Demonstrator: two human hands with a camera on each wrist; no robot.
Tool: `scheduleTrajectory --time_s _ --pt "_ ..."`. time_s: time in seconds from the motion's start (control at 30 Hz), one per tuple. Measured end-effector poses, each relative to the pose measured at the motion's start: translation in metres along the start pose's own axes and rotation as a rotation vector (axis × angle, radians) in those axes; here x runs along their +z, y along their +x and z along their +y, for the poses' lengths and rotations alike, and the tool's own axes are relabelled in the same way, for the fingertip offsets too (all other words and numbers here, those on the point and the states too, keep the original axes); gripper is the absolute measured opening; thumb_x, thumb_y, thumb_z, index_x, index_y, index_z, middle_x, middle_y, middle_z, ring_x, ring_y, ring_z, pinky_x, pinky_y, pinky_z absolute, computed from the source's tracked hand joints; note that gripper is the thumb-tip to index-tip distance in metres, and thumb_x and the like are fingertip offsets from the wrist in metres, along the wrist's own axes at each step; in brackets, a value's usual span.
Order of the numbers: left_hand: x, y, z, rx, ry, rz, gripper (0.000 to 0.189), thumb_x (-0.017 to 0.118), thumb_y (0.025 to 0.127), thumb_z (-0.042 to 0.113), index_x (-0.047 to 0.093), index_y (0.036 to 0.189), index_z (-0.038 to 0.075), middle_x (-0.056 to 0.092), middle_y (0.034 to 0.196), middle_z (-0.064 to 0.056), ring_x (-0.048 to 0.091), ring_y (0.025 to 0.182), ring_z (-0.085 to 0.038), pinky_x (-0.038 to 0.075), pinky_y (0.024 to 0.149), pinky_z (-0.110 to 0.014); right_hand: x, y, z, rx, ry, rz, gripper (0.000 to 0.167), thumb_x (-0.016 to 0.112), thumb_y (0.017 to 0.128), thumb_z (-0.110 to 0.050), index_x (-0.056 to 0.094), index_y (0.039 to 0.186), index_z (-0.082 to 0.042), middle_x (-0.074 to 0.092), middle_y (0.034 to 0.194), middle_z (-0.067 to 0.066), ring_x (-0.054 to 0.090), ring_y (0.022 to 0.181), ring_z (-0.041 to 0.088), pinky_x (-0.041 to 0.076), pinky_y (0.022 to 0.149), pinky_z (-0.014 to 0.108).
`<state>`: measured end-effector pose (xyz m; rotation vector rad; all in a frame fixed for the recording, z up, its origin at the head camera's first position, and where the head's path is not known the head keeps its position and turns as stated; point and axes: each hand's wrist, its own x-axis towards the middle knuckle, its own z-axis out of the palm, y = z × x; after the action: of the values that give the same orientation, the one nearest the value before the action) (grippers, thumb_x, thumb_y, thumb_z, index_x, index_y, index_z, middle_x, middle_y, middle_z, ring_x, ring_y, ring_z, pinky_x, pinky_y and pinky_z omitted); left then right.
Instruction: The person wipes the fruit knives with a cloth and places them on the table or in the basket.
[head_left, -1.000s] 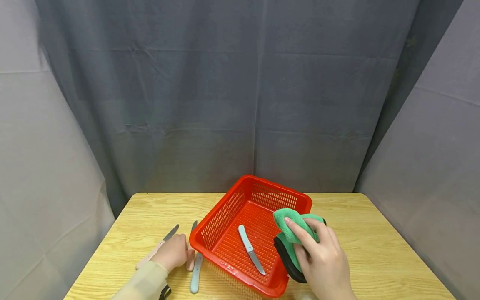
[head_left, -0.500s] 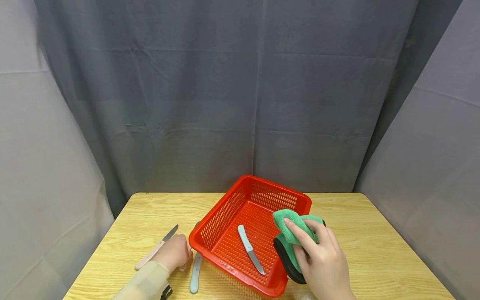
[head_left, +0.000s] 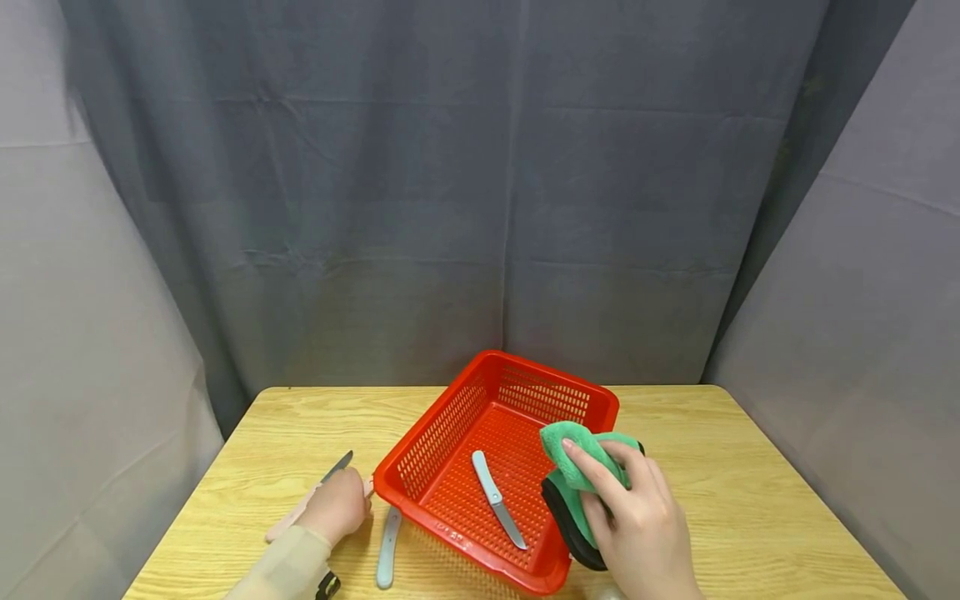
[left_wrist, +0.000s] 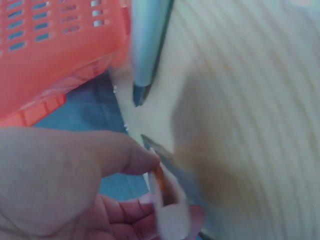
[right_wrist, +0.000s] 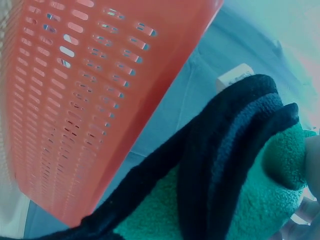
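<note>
My left hand (head_left: 339, 507) pinches a small knife by its pale pink handle (left_wrist: 172, 217) between thumb and fingers, just left of the red basket (head_left: 427, 517). The hand mostly hides this knife in the head view. Under and beside that hand lies another pink-handled knife (head_left: 288, 518), its blade pointing away. A knife with a light blue handle (head_left: 387, 550) lies by the basket's left corner, partly under its rim. Inside the basket rests a similar light blue knife (head_left: 489, 482). My right hand (head_left: 648, 529) grips a bunched green cloth (head_left: 573, 458) with black edging at the basket's right side.
The perforated basket stands at an angle on a light wooden table (head_left: 735, 483). Grey curtain (head_left: 390, 208) hangs behind the table, with pale cloth (head_left: 847, 333) along both sides.
My left hand has turned the pink-handled knife from beside the basket, and its handle is now mostly hidden. The right hand keeps its grip on the cloth. The head view has shifted slightly.
</note>
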<state>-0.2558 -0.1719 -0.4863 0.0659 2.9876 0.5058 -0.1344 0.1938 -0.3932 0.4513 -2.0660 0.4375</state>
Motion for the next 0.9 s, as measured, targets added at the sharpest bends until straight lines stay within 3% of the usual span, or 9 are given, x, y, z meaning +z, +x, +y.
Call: scheduleTrajectory --time_s 0.13,0.23,0.5,0.67,0.9 --pt "-0.005 -0.001 -0.002 -0.038 -0.025 0.017 0.034 0.068 0.093 0.009 0.054 0.110 -0.017 0.060 0.090 -0.019 0.058 0.076 -0.025 0.056 0.074 -0.044 0.000 0.000 0.000 0.004 0.002 0.002 0.057 0.065 0.077 -0.005 0.073 0.129 -0.029 0.066 0.111 0.014 0.063 0.090 0.032 0.057 0.065 0.051" --pt "-0.009 -0.003 -0.003 -0.037 -0.045 0.043 0.037 0.063 0.096 0.008 0.047 0.113 -0.021 0.057 0.089 -0.021 0.059 0.074 -0.025 0.057 0.070 -0.042 0.000 -0.001 0.001 0.006 0.000 0.005 0.059 0.067 0.076 -0.004 0.073 0.129 -0.029 0.067 0.111 0.014 0.063 0.090 0.032 0.057 0.064 0.051" --pt "-0.030 -0.016 -0.005 -0.039 -0.156 0.143 0.033 0.051 0.100 0.007 0.039 0.114 -0.020 0.055 0.075 -0.016 0.054 0.061 -0.024 0.046 0.053 -0.035 -0.001 -0.001 0.002 0.004 -0.004 0.016 0.063 0.072 0.072 -0.002 0.072 0.129 -0.029 0.067 0.111 0.014 0.064 0.091 0.033 0.057 0.066 0.052" --pt "-0.043 -0.027 -0.005 -0.011 -0.204 0.254 0.027 0.045 0.103 0.010 0.041 0.111 -0.015 0.051 0.071 -0.013 0.049 0.054 -0.021 0.040 0.047 -0.032 -0.001 -0.002 0.002 0.015 0.000 0.009 0.056 0.066 0.078 -0.006 0.073 0.129 -0.028 0.066 0.112 0.014 0.064 0.092 0.033 0.057 0.068 0.052" --pt "-0.056 -0.046 0.015 0.008 -0.314 0.359 0.025 0.046 0.105 0.014 0.043 0.115 -0.009 0.050 0.079 -0.013 0.047 0.056 -0.020 0.040 0.048 -0.032 -0.001 -0.002 0.000 0.033 0.003 0.006 0.060 0.072 0.075 -0.003 0.072 0.130 -0.029 0.066 0.113 0.014 0.064 0.092 0.034 0.057 0.069 0.053"
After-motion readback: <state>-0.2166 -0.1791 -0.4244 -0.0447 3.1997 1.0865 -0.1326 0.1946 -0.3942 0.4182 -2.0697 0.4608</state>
